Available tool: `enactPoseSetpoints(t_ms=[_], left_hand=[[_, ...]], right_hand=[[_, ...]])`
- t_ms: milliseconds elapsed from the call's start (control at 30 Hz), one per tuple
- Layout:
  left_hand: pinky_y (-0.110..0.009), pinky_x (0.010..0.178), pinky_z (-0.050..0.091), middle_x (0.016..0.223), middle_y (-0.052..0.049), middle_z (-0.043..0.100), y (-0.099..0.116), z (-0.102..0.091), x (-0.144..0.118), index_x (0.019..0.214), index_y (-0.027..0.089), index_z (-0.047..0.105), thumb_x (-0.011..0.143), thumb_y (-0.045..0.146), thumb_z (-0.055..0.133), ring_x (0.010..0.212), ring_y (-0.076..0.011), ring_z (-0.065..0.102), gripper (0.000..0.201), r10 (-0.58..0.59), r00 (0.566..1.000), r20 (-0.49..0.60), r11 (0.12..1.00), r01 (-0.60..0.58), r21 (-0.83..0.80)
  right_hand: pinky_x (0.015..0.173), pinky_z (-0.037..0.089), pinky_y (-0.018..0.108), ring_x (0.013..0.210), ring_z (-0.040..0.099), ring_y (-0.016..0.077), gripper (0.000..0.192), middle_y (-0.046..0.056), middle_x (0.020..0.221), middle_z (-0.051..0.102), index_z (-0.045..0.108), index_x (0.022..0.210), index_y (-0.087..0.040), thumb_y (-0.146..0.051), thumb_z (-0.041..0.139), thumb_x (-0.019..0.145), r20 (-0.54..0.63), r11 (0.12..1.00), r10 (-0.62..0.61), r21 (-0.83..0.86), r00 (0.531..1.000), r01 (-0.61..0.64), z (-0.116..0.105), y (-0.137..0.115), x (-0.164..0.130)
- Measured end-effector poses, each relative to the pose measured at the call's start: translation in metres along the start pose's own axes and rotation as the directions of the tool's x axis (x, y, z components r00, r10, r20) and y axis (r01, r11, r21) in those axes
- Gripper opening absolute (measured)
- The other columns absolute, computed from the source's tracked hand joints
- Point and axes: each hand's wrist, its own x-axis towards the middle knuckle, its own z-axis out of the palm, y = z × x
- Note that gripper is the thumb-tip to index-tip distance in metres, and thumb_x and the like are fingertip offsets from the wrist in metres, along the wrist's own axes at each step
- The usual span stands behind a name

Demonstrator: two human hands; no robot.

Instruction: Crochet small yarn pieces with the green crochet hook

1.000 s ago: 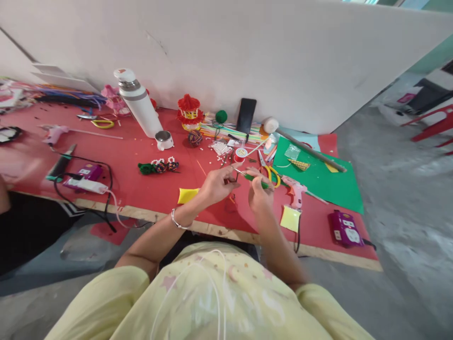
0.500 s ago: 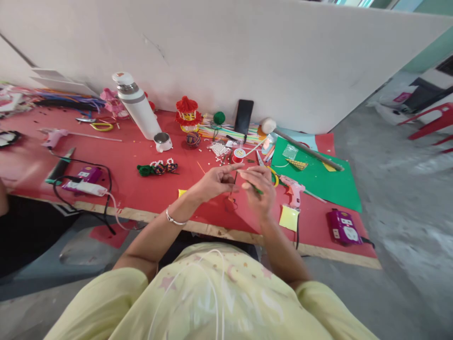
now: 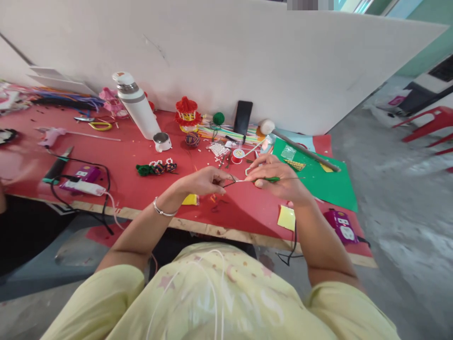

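My right hand (image 3: 281, 183) is closed around a crochet hook (image 3: 272, 179) with a green grip, its thin metal shaft pointing left. My left hand (image 3: 207, 181) pinches a dark strand of yarn (image 3: 229, 184), and the hook's tip meets a loop of it just off the fingertips. Some orange and dark yarn (image 3: 214, 200) lies below on the red table covering. Past the hands are a red thread spool (image 3: 238, 156) and a scatter of white beads (image 3: 218, 149).
A white thermos (image 3: 139, 111) and its metal cup (image 3: 162, 141) stand back left. A green sheet (image 3: 329, 189) lies at the right, near a purple power socket (image 3: 342, 227). Cables trail on the left side. A phone (image 3: 243, 117) leans against the white partition.
My hands have moved apart sideways. The crochet hook has swung to nearly level, pointing left, and its tip now meets the yarn at my left fingers.
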Motion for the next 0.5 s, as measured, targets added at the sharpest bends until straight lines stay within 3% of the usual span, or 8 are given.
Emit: enactPoseSetpoints(t_ms=[233,333,400,500], left_hand=[[-0.020,0.054,0.037,0.064,0.003,0.057,-0.002,-0.004,-0.003,0.111,0.014,0.081,0.076,0.022,0.075,0.057,-0.0086,0.048,0.036,-0.003,0.999,0.048,0.999,0.005,-0.036],[-0.022,0.060,0.042,0.068,0.000,0.064,-0.007,0.007,0.003,0.095,0.012,0.082,0.077,0.024,0.074,0.062,-0.0102,0.054,0.023,0.030,0.996,-0.080,0.997,-0.035,-0.062],[-0.022,0.060,0.042,0.064,0.002,0.061,-0.009,0.020,0.010,0.089,0.011,0.080,0.078,0.025,0.074,0.060,-0.0098,0.053,0.019,0.050,0.972,-0.229,0.995,-0.067,-0.067],[-0.020,0.058,0.041,0.061,0.004,0.058,-0.013,0.040,0.021,0.100,0.010,0.078,0.078,0.024,0.076,0.057,-0.0087,0.051,0.026,0.067,0.926,-0.372,0.996,-0.083,-0.025]], right_hand=[[0.101,0.052,0.049,0.107,0.067,0.0268,0.019,0.005,0.091,0.080,0.085,0.097,-0.033,-0.047,0.074,0.091,-0.047,0.965,0.118,0.241,0.992,-0.103,0.003,0.011,-0.010],[0.106,0.051,0.051,0.105,0.070,0.0268,0.026,0.005,0.089,0.080,0.085,0.092,-0.031,-0.053,0.071,0.092,-0.135,0.908,0.198,0.399,0.971,-0.129,0.029,0.023,-0.016],[0.101,0.055,0.049,0.099,0.073,0.0258,0.031,0.004,0.087,0.081,0.084,0.090,-0.033,-0.058,0.067,0.093,-0.291,0.842,0.262,0.534,0.920,-0.071,0.058,0.029,-0.018],[0.102,0.055,0.046,0.105,0.073,0.0239,0.023,0.001,0.092,0.081,0.082,0.097,-0.034,-0.052,0.067,0.095,-0.544,0.847,0.372,0.530,0.752,-0.036,0.099,0.030,-0.020]])
